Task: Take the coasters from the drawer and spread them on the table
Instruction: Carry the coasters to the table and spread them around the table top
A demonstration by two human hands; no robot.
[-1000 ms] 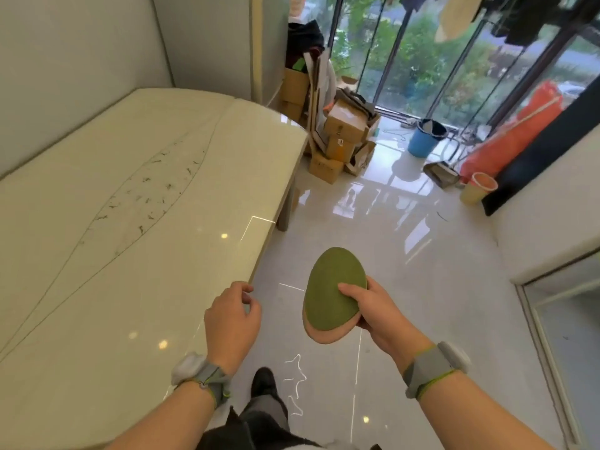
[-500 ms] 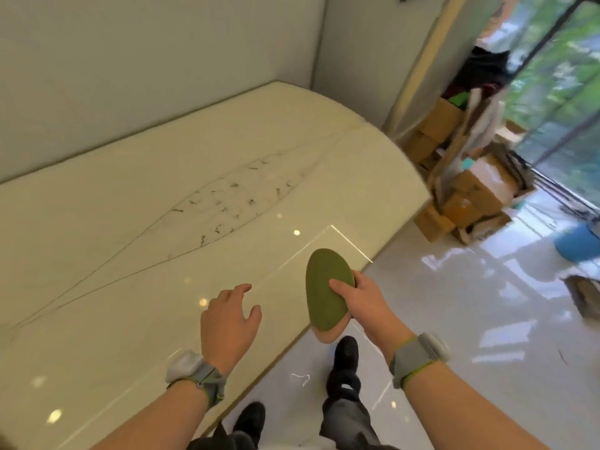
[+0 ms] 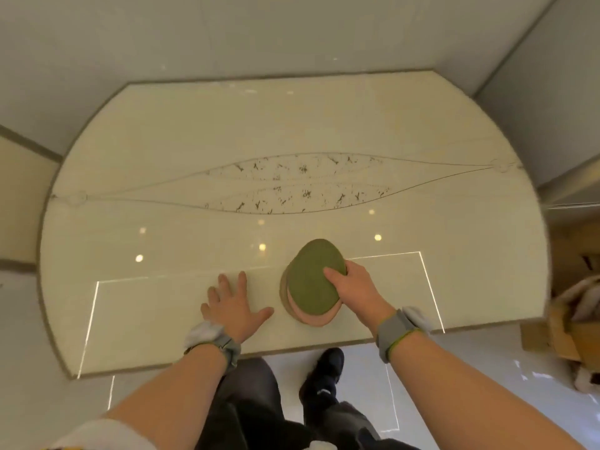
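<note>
Head view: glossy cream table [image 3: 194,131] against grey walls [image 3: 227,34].

Grey walls [image 3: 227,37], glossy pale floor [image 3: 454,362]

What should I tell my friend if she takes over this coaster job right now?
Right hand: shut on the stack of coasters, green one on top, over the near part of the table.
Left hand: open, fingers spread, low over the table beside the stack; touching or not, I cannot tell.
Done: coasters are at the table.
Left: none is laid out singly yet; spread them across the table.
</note>
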